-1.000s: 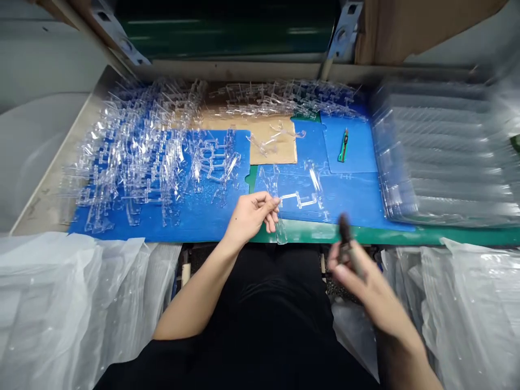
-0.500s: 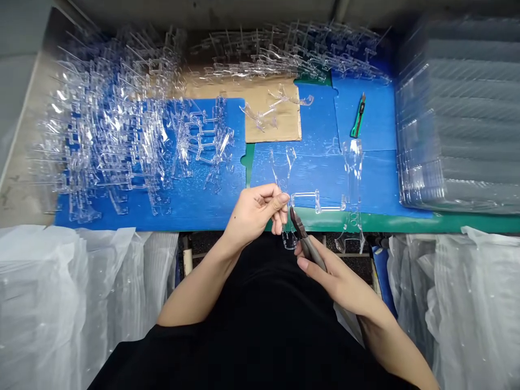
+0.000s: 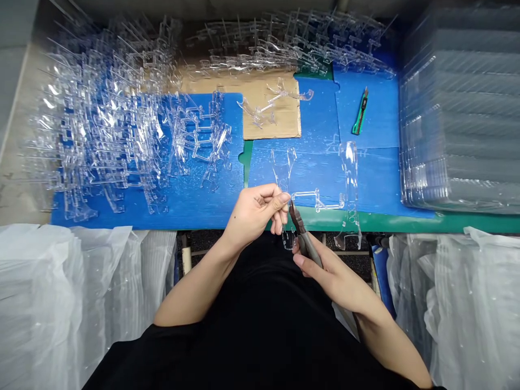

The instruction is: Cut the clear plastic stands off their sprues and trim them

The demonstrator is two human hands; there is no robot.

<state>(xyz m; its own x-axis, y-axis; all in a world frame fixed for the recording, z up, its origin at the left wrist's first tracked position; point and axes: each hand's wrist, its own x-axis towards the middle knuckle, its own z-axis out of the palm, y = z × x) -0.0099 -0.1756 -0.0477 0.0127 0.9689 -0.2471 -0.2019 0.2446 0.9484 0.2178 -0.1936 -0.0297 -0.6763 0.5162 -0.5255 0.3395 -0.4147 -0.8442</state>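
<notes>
Between thumb and fingers, my left hand (image 3: 262,214) pinches one side of a clear plastic moulding (image 3: 350,168). Two long shaped pieces make up this moulding, joined by a thin stepped runner (image 3: 317,199). The second piece lies to the right, over the edge of the table. My right hand (image 3: 319,260) is closed around the grey handles of cutting pliers (image 3: 303,233). Their dark jaws point up and lie against the held piece, close to the runner's left end. Whether the jaws grip the plastic cannot be made out.
Heaps of clear mouldings (image 3: 122,124) cover the table's left side, with another row (image 3: 276,51) behind. A loose moulding (image 3: 276,103) lies on cardboard (image 3: 284,130). A green utility knife (image 3: 361,114) rests near stacked clear trays (image 3: 479,119). White plastic bags (image 3: 40,303) hang in front.
The plier jaws have moved slightly up and left, closer to the left hand and the runner's end. My left hand keeps its pinch, and the view has shifted a little.
</notes>
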